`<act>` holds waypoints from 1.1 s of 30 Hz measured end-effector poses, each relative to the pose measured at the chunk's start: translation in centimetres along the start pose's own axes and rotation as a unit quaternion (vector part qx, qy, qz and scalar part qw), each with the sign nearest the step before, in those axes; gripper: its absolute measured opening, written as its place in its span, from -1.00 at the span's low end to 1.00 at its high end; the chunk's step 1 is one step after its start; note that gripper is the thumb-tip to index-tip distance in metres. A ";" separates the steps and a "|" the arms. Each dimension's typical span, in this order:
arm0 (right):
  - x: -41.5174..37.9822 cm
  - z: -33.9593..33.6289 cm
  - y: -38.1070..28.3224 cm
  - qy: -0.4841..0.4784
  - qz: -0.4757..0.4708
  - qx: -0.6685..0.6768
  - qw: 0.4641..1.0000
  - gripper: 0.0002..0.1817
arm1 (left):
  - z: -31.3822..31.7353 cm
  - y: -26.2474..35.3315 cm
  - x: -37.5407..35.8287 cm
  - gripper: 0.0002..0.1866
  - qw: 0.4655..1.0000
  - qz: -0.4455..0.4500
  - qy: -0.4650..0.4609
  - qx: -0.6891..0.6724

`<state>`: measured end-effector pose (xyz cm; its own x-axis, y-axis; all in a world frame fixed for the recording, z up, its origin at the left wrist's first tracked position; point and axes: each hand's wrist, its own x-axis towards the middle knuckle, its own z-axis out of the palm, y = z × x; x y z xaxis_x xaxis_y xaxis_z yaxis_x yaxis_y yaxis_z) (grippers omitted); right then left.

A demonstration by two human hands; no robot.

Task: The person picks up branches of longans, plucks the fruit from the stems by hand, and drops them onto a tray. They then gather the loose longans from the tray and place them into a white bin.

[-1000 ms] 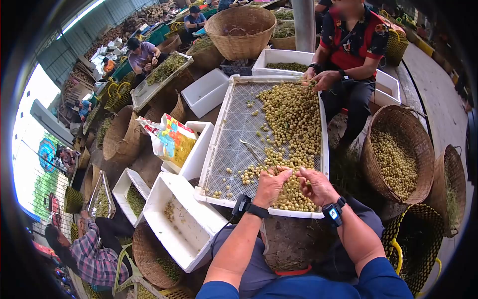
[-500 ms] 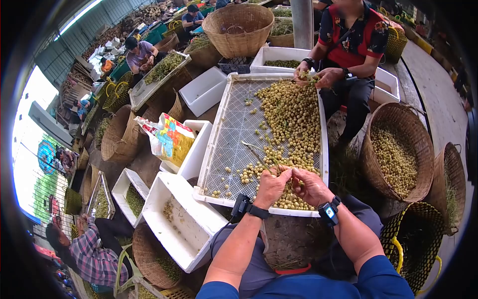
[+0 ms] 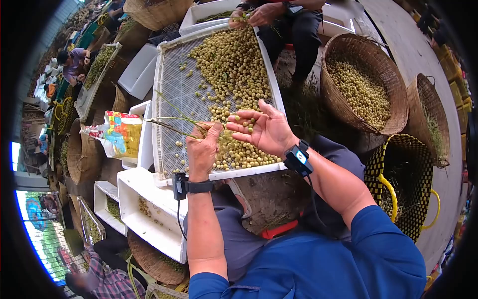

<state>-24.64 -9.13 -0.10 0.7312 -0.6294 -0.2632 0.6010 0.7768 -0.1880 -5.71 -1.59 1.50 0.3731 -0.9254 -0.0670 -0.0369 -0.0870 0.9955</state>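
Observation:
My left hand point(image 3: 204, 149) is closed around thin green-brown stems point(image 3: 172, 127), which stick out to the left above the white mesh tray point(image 3: 172, 79). To its right, my right hand point(image 3: 264, 129) lies palm up with fingers spread, and a few small round fruits point(image 3: 250, 125) rest on the fingers. Beneath both hands, yellow-green round fruits point(image 3: 234, 65) cover much of the tray's right side. Each wrist wears a black strap with a small device.
Across the tray sits a person point(image 3: 266, 15) handling stems. A wicker basket point(image 3: 358, 94) of fruits and a black-yellow basket point(image 3: 403, 184) stand at right. White foam boxes point(image 3: 154, 209) and a colourful bag point(image 3: 122, 134) are at left.
My hands have moved apart. The left now holds the stems alone, and the right has opened palm up with fruits on it. The view has turned, shifting the tray up and left.

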 end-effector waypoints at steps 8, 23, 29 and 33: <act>0.8 -1.5 0.5 0.027 -0.020 -0.018 0.999 -0.15 | 2.8 1.1 -1.8 -0.93 0.986 0.101 -0.111 0.070; 1.0 -1.3 2.1 0.076 -0.020 -0.036 0.996 -0.35 | 4.3 -2.4 -1.9 -0.93 0.966 0.169 -0.045 0.193; 0.6 -0.5 1.7 0.146 -0.006 -0.201 0.969 -0.69 | 3.5 -0.9 -1.5 -0.91 0.983 0.128 -0.004 0.129; 0.3 -0.6 1.3 0.083 0.036 -0.282 0.955 -0.73 | 3.5 -0.7 -1.5 -0.90 0.984 0.115 -0.011 0.135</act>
<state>-23.83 -8.35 -1.03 0.6753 -0.5975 -0.4325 0.2470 0.7357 -0.6307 -9.45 -1.43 0.64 0.3061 -0.9394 0.1542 -0.3642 0.0341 0.9307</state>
